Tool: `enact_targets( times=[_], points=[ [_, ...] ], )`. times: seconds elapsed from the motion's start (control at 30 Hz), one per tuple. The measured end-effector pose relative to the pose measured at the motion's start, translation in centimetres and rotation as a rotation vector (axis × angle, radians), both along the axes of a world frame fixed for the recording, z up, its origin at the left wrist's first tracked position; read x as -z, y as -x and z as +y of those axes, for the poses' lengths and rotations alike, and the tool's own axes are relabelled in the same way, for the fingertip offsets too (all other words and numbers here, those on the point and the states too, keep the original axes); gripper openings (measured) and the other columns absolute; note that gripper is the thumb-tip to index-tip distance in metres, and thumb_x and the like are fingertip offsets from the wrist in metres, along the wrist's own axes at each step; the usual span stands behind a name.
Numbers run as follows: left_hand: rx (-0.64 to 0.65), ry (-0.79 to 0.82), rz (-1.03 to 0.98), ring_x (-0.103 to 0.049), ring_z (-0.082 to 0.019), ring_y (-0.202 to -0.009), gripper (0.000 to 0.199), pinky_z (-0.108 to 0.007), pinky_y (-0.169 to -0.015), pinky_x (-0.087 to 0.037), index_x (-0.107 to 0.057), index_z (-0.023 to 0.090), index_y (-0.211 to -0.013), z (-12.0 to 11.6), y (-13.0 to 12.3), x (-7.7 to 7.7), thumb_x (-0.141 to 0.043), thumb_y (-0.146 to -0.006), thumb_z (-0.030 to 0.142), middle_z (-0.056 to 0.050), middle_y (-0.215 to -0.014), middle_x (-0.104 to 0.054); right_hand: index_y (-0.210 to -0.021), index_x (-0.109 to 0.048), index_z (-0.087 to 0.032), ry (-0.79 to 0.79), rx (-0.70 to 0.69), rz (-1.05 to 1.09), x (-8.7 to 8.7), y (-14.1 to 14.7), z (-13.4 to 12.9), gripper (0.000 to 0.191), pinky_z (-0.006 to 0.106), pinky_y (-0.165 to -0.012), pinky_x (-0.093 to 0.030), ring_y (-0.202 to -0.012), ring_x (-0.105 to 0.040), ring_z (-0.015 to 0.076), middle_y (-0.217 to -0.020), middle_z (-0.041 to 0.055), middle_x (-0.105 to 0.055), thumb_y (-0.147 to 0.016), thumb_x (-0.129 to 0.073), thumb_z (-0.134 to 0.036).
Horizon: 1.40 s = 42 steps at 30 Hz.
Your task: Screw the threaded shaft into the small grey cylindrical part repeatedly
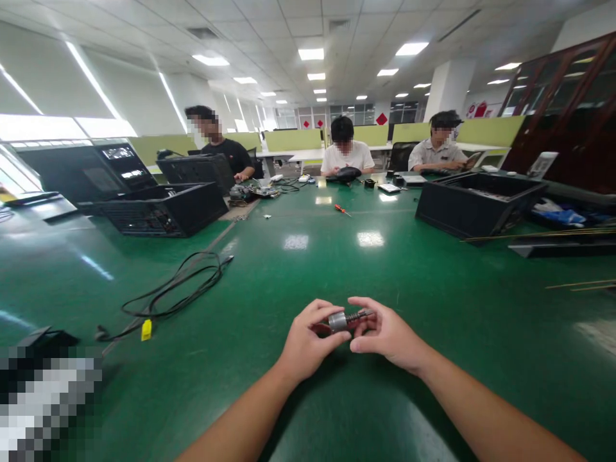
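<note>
Closest to me, my left hand (308, 339) pinches a small metal piece (338, 321) between thumb and fingers, over the surface (298, 282). I think I grip it by its broad cylinder because that gives my fingers the most to hold, while the narrow shaft (355, 316) points toward my right hand (392, 335). That hand is half curled about the shaft's end, thumb and forefinger well parted, perhaps to steady it; whether any finger touches it I cannot tell. The cylinder is dull grey and smooth-sided, the shaft darker and ridged like a coil or thread.

Farther out on my left, a thin black cable (185, 295) lies in loose loops with a bright yellow tag (146, 330), off to the side where it is unlikely to snag my arms. The glossy green top mirrors the ceiling lights.

Beyond, a boxy black computer case (158, 215) stands left and a dark open-topped case (464, 210) right, probably kept apart for their bulk. Between them lies a little screwdriver (342, 210) with an orange-red handle.

At the far side sit three people, wearing a black shirt (226, 154), a white shirt (347, 155) and a pale collared shirt (436, 154).
</note>
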State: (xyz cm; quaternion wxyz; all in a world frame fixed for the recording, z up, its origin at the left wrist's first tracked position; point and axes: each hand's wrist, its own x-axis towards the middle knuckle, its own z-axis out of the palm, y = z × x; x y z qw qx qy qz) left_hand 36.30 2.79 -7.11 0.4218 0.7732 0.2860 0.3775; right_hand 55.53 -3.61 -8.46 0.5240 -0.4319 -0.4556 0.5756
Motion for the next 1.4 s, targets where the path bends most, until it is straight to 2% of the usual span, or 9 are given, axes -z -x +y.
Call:
enact_targets(
  times=[0.03, 0.13, 0.3, 0.5, 0.6, 0.8, 1.1, 1.27, 1.4],
  points=[
    [-0.013, 0.022, 0.007, -0.063, -0.021, -0.09, 0.035, -0.029, -0.076, -0.05, -0.075, 0.022, -0.107, 0.2, 0.1, 0.0, -0.082, -0.074, 0.031, -0.007, -0.098, -0.065, -0.125, -0.057, -0.02, -0.006, 0.032, -0.03, 0.1, -0.3, 0.2, 0.078, 0.027, -0.071, -0.05, -0.074, -0.06, 0.0127, -0.094, 0.0012, -0.066, -0.056, -0.093, -0.022],
    [-0.011, 0.076, 0.046, -0.061, -0.019, -0.082, 0.034, -0.028, -0.071, -0.048, -0.075, 0.021, -0.107, 0.7, 0.3, 0.1, -0.081, -0.075, 0.031, -0.005, -0.091, -0.063, -0.117, -0.061, -0.019, -0.056, 0.096, -0.117, 0.4, -1.0, 0.5, 0.062, 0.027, -0.072, -0.05, -0.074, -0.058, 0.0119, -0.094, 0.0012, -0.062, -0.062, -0.089, -0.026],
    [0.015, 0.09, 0.06, -0.059, -0.018, -0.08, 0.038, -0.026, -0.069, -0.045, -0.074, 0.022, -0.111, 0.6, 0.2, 0.1, -0.081, -0.074, 0.029, -0.004, -0.088, -0.062, -0.116, -0.063, -0.019, -0.113, 0.079, -0.224, 0.5, -0.8, 0.2, 0.051, 0.027, -0.068, -0.05, -0.074, -0.059, 0.0132, -0.1, 0.0035, -0.063, -0.069, -0.081, -0.027],
    [0.011, 0.079, 0.077, -0.06, -0.018, -0.079, 0.042, -0.027, -0.068, -0.047, -0.075, 0.021, -0.108, 0.1, 0.0, 0.5, -0.084, -0.071, 0.037, -0.005, -0.089, -0.064, -0.112, -0.067, -0.018, -0.133, 0.031, -0.32, 0.6, -0.8, -0.5, 0.036, 0.037, -0.083, -0.053, -0.092, -0.066, 0.0232, -0.104, 0.0083, -0.07, -0.081, -0.074, -0.034],
    [0.012, 0.069, 0.079, -0.06, -0.018, -0.079, 0.043, -0.027, -0.067, -0.048, -0.075, 0.021, -0.108, 0.1, 0.0, 0.7, -0.084, -0.071, 0.038, -0.005, -0.089, -0.064, -0.111, -0.067, -0.019, -0.134, 0.016, -0.315, 0.7, -0.9, -0.4, 0.034, 0.038, -0.086, -0.054, -0.096, -0.067, 0.0252, -0.101, 0.0078, -0.071, -0.082, -0.072, -0.036],
    [0.02, 0.068, 0.068, -0.06, -0.018, -0.08, 0.041, -0.026, -0.068, -0.047, -0.075, 0.021, -0.109, 0.2, 0.0, 0.6, -0.084, -0.072, 0.036, -0.005, -0.09, -0.064, -0.111, -0.066, -0.018, -0.12, 0.017, -0.293, 0.9, -0.9, -0.2, 0.035, 0.038, -0.09, -0.053, -0.1, -0.068, 0.0246, -0.111, 0.0092, -0.071, -0.082, -0.073, -0.036],
    [0.022, 0.063, 0.092, -0.061, -0.018, -0.08, 0.039, -0.026, -0.069, -0.048, -0.075, 0.02, -0.109, 0.6, 0.1, 0.4, -0.083, -0.073, 0.034, -0.005, -0.09, -0.064, -0.109, -0.067, -0.017, -0.135, 0.035, -0.305, 0.5, -0.5, 0.1, 0.031, 0.033, -0.083, -0.053, -0.09, -0.068, 0.0205, -0.104, 0.0069, -0.073, -0.081, -0.072, -0.031],
    [0.028, 0.074, 0.088, -0.064, -0.018, -0.081, 0.038, -0.027, -0.072, -0.052, -0.074, 0.019, -0.109, 0.8, 0.1, 0.3, -0.081, -0.074, 0.032, -0.005, -0.091, -0.065, -0.104, -0.07, -0.016, -0.14, 0.072, -0.325, 0.1, -0.3, 0.3, 0.025, 0.029, -0.072, -0.052, -0.076, -0.066, 0.0171, -0.087, 0.0041, -0.073, -0.085, -0.069, -0.032],
    [0.005, 0.081, 0.076, -0.069, -0.021, -0.089, 0.038, -0.031, -0.081, -0.057, -0.07, 0.016, -0.109, 0.4, 0.1, 0.3, -0.078, -0.074, 0.029, -0.007, -0.098, -0.071, -0.097, -0.075, -0.018, -0.228, 0.127, -0.486, -0.9, -0.1, -0.2, 0.018, 0.028, -0.073, -0.051, -0.079, -0.067, 0.0177, -0.089, 0.0038, -0.074, -0.083, -0.072, -0.029]
  ],
)
